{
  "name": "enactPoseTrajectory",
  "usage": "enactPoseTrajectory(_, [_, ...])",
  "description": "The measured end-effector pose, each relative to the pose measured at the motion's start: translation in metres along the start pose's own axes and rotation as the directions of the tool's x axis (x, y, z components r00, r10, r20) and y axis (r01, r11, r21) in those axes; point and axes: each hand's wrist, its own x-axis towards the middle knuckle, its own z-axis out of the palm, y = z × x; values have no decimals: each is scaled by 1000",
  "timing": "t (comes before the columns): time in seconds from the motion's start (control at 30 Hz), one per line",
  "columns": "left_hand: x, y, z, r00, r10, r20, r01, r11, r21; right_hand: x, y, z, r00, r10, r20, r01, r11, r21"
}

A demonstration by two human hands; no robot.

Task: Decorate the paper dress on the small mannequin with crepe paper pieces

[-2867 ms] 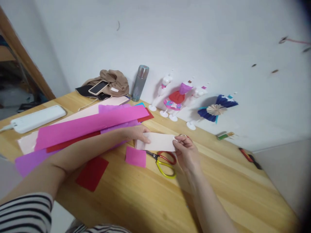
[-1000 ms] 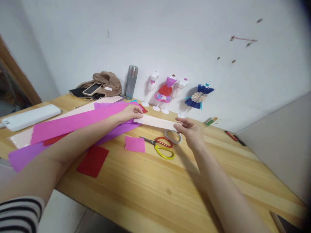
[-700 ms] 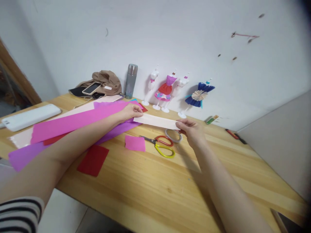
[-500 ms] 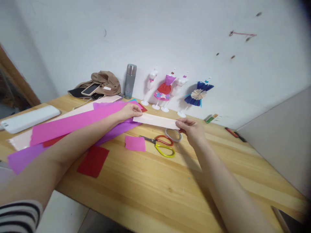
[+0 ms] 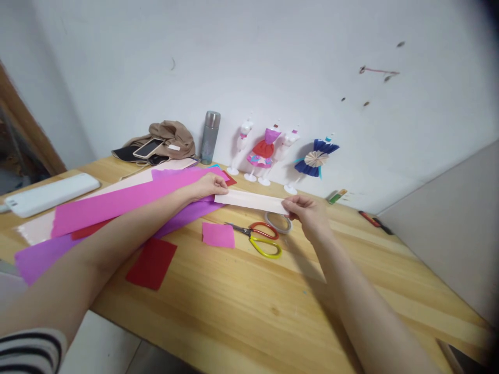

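A pale pink paper strip (image 5: pixel 253 201) is stretched between my two hands above the table. My left hand (image 5: pixel 208 187) pinches its left end, and my right hand (image 5: pixel 306 209) grips the right end between thumb and fingers. Below the strip lie scissors (image 5: pixel 245 231) with one red and one yellow handle, their blades touching a small pink paper piece (image 5: pixel 218 236). A roll of tape (image 5: pixel 283 223) sits partly hidden under my right hand. Nearer to me is a dark red paper piece (image 5: pixel 151 264). Long pink and purple paper sheets (image 5: pixel 128 195) lie beneath my left forearm.
Several small dress forms (image 5: pixel 265 150), some in paper dresses, stand along the wall beside a grey flask (image 5: pixel 210 137). A brown cloth bag (image 5: pixel 173 137) with a phone (image 5: pixel 148 148) and a white device (image 5: pixel 52 195) are at left. A red and black tool (image 5: pixel 374 222) lies far right.
The camera view has tilted slightly, so the whole scene sits a little lower. Both hands still hold the strip taut in nearly the same place.
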Motion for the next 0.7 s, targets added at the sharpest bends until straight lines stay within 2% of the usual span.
enactPoseTrajectory(0.37, [3,-3,3,999,19,-28,-20,1000,-17,0,0,1,999,-10,-33,10,1000,-2])
enactPoseTrajectory(0.7, [2,-7,6,1000,1,-10,-2,999,-45,0,5,1,999,15,43,-14,1000,-26])
